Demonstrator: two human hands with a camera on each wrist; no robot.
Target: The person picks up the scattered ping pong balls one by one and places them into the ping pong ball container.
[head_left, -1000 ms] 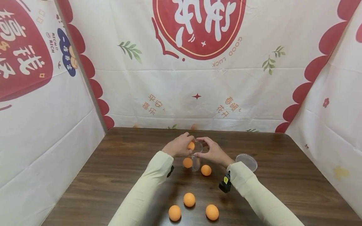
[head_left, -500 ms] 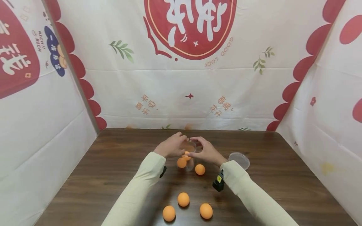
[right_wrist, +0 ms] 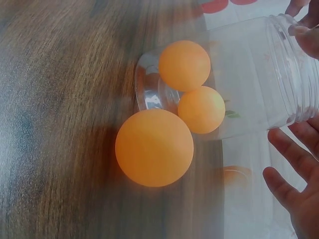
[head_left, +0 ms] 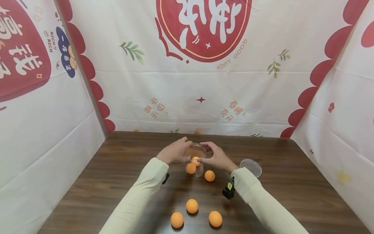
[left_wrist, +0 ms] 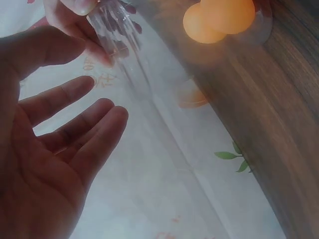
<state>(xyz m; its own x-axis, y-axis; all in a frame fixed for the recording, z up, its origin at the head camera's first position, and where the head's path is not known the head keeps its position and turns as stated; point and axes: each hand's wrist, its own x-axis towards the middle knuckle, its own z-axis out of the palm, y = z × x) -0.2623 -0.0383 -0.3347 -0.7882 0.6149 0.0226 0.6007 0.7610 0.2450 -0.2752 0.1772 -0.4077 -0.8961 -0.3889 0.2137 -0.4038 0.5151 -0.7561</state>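
A clear plastic jar (right_wrist: pixel 249 74) with a threaded mouth stands on the table, two orange balls (right_wrist: pixel 184 64) inside, one leaning above the other. On its left side, my left hand (head_left: pixel 176 152) curves thumb and fingers round the rim; in the left wrist view several of its fingers (left_wrist: pixel 99 144) are spread. Opposite, my right hand (head_left: pixel 217 158) holds the rim between thumb and fingers. Just outside the jar's base, toward the right, another orange ball (head_left: pixel 209 175) lies on the wood.
A clear round lid (head_left: pixel 251 167) lies right of the jar, beside the right sleeve. Nearer the front are three more orange balls (head_left: pixel 192 206) on the dark wooden table (head_left: pixel 117 182). Printed white cloth (head_left: pixel 140 87) hangs behind and at both sides.
A second ago my left hand held an orange ball at the jar's mouth. It has let the ball go, which dropped into the jar onto the other one. The head view has shifted slightly.
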